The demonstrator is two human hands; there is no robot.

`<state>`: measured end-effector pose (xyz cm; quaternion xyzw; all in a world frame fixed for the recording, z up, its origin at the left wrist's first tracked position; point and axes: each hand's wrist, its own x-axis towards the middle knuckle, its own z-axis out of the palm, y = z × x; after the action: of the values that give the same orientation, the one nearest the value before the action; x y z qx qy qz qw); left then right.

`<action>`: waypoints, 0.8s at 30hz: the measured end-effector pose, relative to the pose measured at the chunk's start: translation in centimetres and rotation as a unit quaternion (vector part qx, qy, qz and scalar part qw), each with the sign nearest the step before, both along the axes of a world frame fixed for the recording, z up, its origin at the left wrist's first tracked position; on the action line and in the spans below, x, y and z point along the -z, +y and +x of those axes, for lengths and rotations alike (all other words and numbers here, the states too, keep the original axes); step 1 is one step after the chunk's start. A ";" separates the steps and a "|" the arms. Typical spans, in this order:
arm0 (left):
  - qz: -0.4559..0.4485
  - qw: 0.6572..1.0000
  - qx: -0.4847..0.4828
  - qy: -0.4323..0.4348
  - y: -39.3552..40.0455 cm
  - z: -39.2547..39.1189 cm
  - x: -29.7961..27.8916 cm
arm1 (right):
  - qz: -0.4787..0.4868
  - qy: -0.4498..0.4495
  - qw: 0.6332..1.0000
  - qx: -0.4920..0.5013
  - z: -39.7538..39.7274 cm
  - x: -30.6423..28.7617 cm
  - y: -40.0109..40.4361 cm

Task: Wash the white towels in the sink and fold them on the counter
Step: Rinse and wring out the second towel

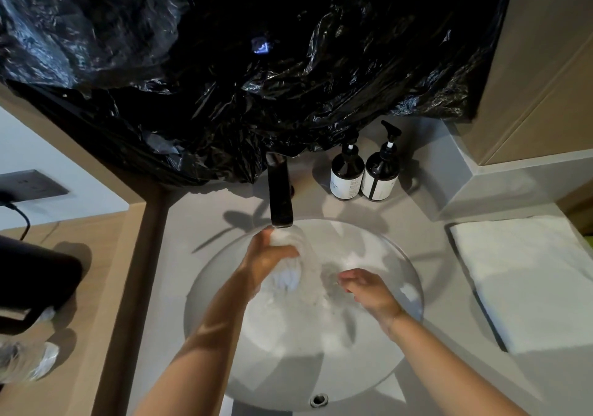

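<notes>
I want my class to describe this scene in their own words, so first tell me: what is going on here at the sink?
A person is washing a white towel in a round sink. The left hand grips the bunched towel right under the faucet, where water seems to be running over it. The right hand hovers open over the basin beside it, holding nothing. A folded white towel lies on the counter to the right, and two pump bottles stand behind the sink.

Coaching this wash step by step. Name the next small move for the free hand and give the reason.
Probably bring the right hand onto the bunched towel. The left hand alone grips it under the faucet, and the right hovers open beside it over the sink.
</notes>
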<state>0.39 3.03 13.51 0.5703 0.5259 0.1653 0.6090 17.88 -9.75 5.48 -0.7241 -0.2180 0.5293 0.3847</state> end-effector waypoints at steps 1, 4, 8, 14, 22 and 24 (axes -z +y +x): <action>-0.002 1.000 -0.008 0.006 0.3 0.3 0.1 | 0.002 -0.004 1.000 0.003 0.0 0.3 -0.1; -0.030 0.999 -0.028 0.008 1.0 1.6 -0.1 | 0.020 -0.050 0.999 0.006 0.2 1.0 -0.3; -0.091 0.996 -0.022 -0.007 1.7 2.7 0.0 | 0.056 -0.055 0.997 0.017 0.4 1.8 -0.3; -0.113 0.993 -0.019 -0.042 2.0 2.1 0.3 | 0.087 -0.035 0.995 0.015 0.2 2.6 -0.2; -0.132 0.981 -0.041 -0.135 0.9 0.9 0.2 | 0.167 -0.024 0.978 -0.120 -2.3 2.0 1.6; -0.144 0.972 -0.106 -0.154 0.5 0.5 0.2 | 0.186 0.004 0.971 -0.151 -3.8 1.6 2.8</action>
<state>0.88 3.51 13.26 0.3850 0.5013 0.2375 0.7376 14.10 -6.93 3.83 -0.5968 -0.4174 0.5342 0.4292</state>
